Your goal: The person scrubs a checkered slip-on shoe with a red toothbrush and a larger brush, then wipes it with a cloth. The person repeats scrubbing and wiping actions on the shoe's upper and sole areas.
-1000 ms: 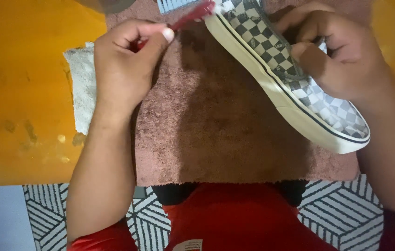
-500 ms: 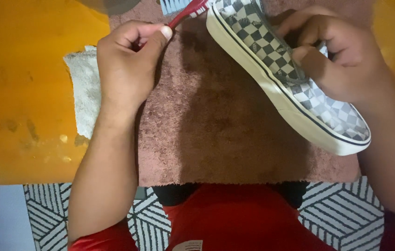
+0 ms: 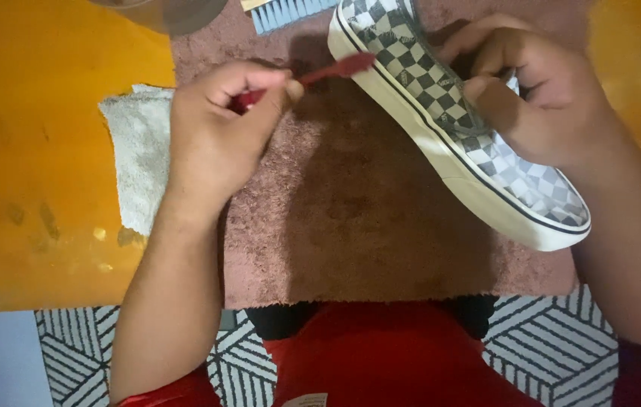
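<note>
While right hand [image 3: 539,98] grips checkered shoe [image 3: 448,120] | left hand [image 3: 215,136] holds red brush [image 3: 335,70] (at sole)

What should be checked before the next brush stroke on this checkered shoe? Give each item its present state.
1. Left hand grips the red brush handle: ok.
2. Brush tip meets the checkered shoe at its white sole edge: ok.
3. Right hand steadies the shoe from above: ok.
4. Shoe lies over the brown towel: ok.
5. White cloth lies beside the left hand: ok.
6. Bristles wet or loaded with cleaner: cannot tell.
</note>
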